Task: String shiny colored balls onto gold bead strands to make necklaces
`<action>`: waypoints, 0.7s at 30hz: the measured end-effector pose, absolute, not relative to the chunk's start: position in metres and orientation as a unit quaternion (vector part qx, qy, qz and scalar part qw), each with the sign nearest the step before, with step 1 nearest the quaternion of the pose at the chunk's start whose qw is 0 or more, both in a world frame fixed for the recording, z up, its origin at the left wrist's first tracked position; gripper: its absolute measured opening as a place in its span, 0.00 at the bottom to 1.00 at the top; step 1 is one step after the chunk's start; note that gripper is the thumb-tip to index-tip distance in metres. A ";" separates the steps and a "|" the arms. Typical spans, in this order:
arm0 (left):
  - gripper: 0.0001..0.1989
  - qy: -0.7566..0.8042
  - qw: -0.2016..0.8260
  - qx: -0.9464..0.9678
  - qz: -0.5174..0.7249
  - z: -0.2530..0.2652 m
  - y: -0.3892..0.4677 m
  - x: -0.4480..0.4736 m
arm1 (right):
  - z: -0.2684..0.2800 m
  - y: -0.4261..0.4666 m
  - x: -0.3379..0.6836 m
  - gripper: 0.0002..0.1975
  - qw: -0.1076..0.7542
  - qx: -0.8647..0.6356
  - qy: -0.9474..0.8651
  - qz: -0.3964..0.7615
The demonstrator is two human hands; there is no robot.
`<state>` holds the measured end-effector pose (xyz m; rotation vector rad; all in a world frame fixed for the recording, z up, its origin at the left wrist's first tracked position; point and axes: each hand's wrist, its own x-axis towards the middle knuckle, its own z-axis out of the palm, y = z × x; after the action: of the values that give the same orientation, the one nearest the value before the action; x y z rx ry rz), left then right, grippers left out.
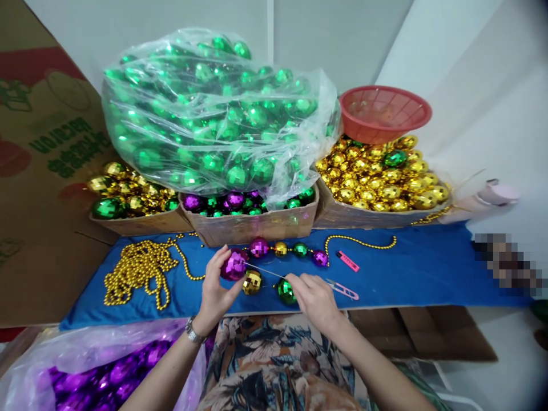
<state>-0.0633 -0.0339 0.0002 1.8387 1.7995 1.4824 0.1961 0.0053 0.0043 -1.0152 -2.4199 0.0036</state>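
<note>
My left hand (pixel 218 285) is closed around a shiny purple ball (pixel 233 265), thumb below and fingers above. A thin needle-like rod (pixel 265 269) runs from that ball to my right hand (pixel 312 297), whose fingers pinch its other end. Just under the purple ball hangs or lies a gold ball (pixel 252 282); which, I cannot tell. A green ball (pixel 286 291) sits beside my right fingertips, partly covered by them. Beyond my hands a strung row holds a purple ball (pixel 258 248), a small gold ball (pixel 280 249), a green ball (pixel 300 249) and another purple ball (pixel 320 258).
Gold bead chain (pixel 139 274) is heaped on the blue cloth (pixel 411 268). A pink lighter (pixel 348 261) and pink thread snips (pixel 343 290) lie right. Behind stand ball-filled cardboard boxes (pixel 252 227), a bag of green balls (pixel 214 120) and a red basket (pixel 385 111).
</note>
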 end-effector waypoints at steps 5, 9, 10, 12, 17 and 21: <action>0.27 0.566 0.043 0.693 0.444 0.003 -0.033 -0.071 | 0.017 0.010 0.197 0.12 0.218 -0.344 -0.909 -0.088; 0.26 0.491 0.111 0.791 0.348 0.006 -0.034 -0.065 | 0.025 0.014 0.187 0.10 0.178 -0.312 -0.929 -0.092; 0.26 0.489 0.125 0.792 0.342 0.009 -0.034 -0.063 | 0.025 0.015 0.185 0.10 0.165 -0.312 -0.933 -0.074; 0.28 0.500 0.160 0.779 0.344 0.014 -0.035 -0.060 | 0.024 0.018 0.185 0.08 0.136 -0.312 -0.939 -0.041; 0.34 0.478 0.368 0.731 0.318 0.019 -0.031 -0.060 | 0.024 0.020 0.185 0.07 0.112 -0.307 -0.943 -0.062; 0.31 0.533 0.217 0.750 0.328 0.007 -0.026 -0.059 | 0.017 0.013 0.173 0.07 0.112 -0.331 -0.934 -0.075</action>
<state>-0.0586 -0.0264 0.0068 2.0767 1.4762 0.9080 0.1731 0.0132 0.0170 -0.9704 -2.7412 -0.2210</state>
